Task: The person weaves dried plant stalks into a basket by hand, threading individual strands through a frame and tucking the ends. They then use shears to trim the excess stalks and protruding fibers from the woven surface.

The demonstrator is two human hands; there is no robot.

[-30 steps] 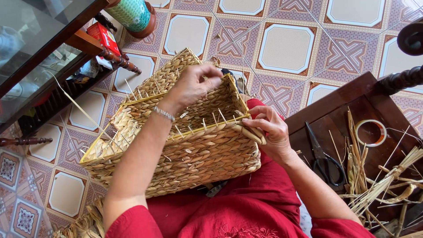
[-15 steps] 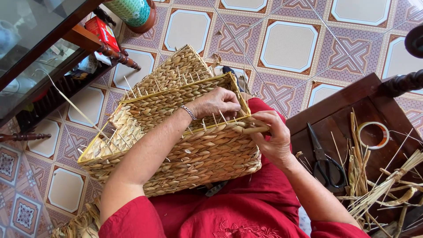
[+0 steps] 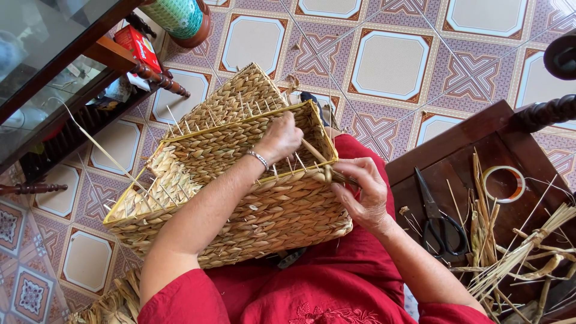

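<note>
Clearly the work sits at the near right corner of the woven basket (image 3: 240, 180), a rectangular straw box with a yellow-edged rim that rests tilted on the person's lap, over the red garment (image 3: 336, 282). The left hand (image 3: 279, 139) reaches over the rim from inside, its fingers curled shut around a flat straw strand (image 3: 313, 151) that runs down toward the corner. The right hand (image 3: 360, 193) meets it from outside, thumb and forefinger pinched closed on the twisted end of that same strand where it crosses the rim; the remaining fingers lie loosely curled against the basket wall. Whether the left grip clamps the strand hard or only guides it I cannot quite tell, since the knuckles hide the fingertips.

To do this step well, I judge the strand should stay taut between the two hands, lie snug against the rim, and keep its twist even so the edge matches the braid already laid. Loose upright stakes poking from the rim could snag it.

To the right, a dark wooden table (image 3: 462, 144) carries black scissors (image 3: 438, 219), a tape ring (image 3: 503, 183) and a bundle of loose straw (image 3: 516, 252). Patterned floor tiles (image 3: 390, 60) lie beyond.
</note>
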